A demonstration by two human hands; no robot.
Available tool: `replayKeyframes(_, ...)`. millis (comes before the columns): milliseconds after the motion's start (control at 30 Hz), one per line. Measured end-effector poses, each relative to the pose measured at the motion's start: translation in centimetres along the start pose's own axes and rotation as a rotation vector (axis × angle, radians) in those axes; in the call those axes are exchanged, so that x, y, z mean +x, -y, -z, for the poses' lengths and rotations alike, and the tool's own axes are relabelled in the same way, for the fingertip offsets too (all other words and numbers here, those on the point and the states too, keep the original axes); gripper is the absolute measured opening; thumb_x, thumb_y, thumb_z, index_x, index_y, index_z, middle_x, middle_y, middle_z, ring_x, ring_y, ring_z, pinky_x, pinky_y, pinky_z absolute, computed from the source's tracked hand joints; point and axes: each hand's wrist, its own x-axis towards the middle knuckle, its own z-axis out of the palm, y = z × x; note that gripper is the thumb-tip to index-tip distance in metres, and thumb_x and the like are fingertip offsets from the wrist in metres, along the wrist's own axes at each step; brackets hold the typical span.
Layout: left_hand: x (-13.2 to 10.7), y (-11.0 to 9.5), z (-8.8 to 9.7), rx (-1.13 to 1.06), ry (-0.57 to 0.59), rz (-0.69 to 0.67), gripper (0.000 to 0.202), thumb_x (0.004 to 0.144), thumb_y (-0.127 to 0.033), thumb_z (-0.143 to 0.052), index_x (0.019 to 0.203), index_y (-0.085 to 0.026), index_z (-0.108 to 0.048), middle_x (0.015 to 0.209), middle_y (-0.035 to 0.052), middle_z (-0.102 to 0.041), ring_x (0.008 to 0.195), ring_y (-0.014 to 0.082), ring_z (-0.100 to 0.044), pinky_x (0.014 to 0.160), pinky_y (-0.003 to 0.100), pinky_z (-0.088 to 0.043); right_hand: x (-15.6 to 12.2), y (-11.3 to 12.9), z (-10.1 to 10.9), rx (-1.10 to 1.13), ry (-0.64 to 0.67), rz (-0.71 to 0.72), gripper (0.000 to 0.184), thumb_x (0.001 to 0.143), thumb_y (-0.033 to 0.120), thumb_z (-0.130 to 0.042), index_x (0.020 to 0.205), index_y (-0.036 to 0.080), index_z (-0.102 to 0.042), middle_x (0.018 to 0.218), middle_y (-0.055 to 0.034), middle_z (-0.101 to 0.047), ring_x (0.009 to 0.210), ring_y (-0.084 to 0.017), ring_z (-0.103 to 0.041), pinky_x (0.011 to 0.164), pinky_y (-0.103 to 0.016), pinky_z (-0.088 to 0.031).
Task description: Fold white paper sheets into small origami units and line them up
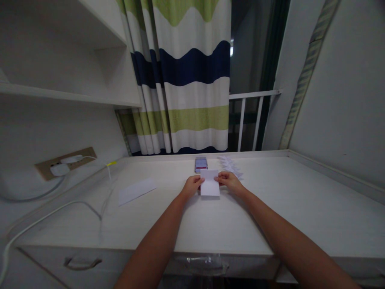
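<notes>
White rectangular piece of paper [210, 184], at the middle of a long white desk [216, 228]. Pinched at its left edge between thumb and fingers of the left hand [192, 186], and at its right edge, likewise, by the right hand [231, 182]. Just beyond, a dark-edged rectangular smartphone [201, 163] with a lit screen; beyond the right hand, a row of pointed, folded white paper pieces [230, 165]. Well apart to the left, a flat white paper strip [136, 192]. Apparently at a folding or lining-up step; too dim and small to tell creases, or contact with the desk. Called for by any next move, in all likelihood: an even grip on both sides and edges matched before pressing.
</notes>
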Motion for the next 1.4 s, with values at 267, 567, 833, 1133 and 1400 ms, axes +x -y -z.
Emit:
replayKeyframes(267,-0.04,0.1,-0.01,-0.001,0.009,0.006,0.029,0.06,-0.036,-0.063,0.066,-0.009,-0.058,0.053,0.0008,-0.053,0.046,0.0095,-0.047,0.045,0.022,-0.036,0.35,0.01,0.14,0.02,-0.068,0.02,0.032,0.04,0.033,-0.074,0.056,0.015,-0.054,0.053,0.003,-0.057,0.049,-0.009,-0.052,0.054,-0.025,-0.044)
replayKeyframes(567,-0.05,0.27,0.01,0.011,0.031,0.004,0.031,0.059,-0.039,-0.062,0.063,-0.009,-0.055,0.05,-0.001,-0.049,0.043,0.0083,-0.045,0.043,0.021,-0.034,0.29,0.17,0.15,0.032,-0.09,0.049,0.032,0.041,0.034,-0.074,0.058,0.015,-0.054,0.055,0.0025,-0.058,0.052,-0.01,-0.053,0.056,-0.026,-0.045)
replayKeyframes(833,-0.07,0.47,0.01,0.035,0.046,0.017,0.03,0.06,-0.039,-0.061,0.064,-0.01,-0.056,0.048,-0.0016,-0.048,0.04,0.0078,-0.043,0.041,0.021,-0.031,0.26,0.22,0.27,0.035,-0.098,0.089,0.032,0.043,0.036,-0.073,0.059,0.015,-0.055,0.057,0.0019,-0.059,0.055,-0.011,-0.055,0.059,-0.027,-0.047)
replayKeyframes(1133,-0.11,0.25,-0.03,0.048,0.047,0.026,0.029,0.059,-0.038,-0.062,0.06,-0.01,-0.054,0.046,-0.0024,-0.046,0.039,0.0075,-0.042,0.04,0.02,-0.029,0.24,0.29,0.23,0.021,-0.124,0.099,0.033,0.042,0.038,-0.073,0.059,0.015,-0.056,0.058,0.0004,-0.061,0.055,-0.012,-0.055,0.059,-0.028,-0.048)
replayKeyframes(1400,-0.27,0.04,-0.08,0.044,0.055,0.034,0.028,0.059,-0.037,-0.063,0.06,-0.01,-0.056,0.046,-0.0017,-0.047,0.04,0.0069,-0.041,0.04,0.02,-0.029,0.23,0.3,0.32,-0.003,-0.126,0.119,0.031,0.047,0.041,-0.071,0.058,0.015,-0.058,0.057,0.0006,-0.06,0.054,-0.011,-0.055,0.061,-0.029,-0.047)
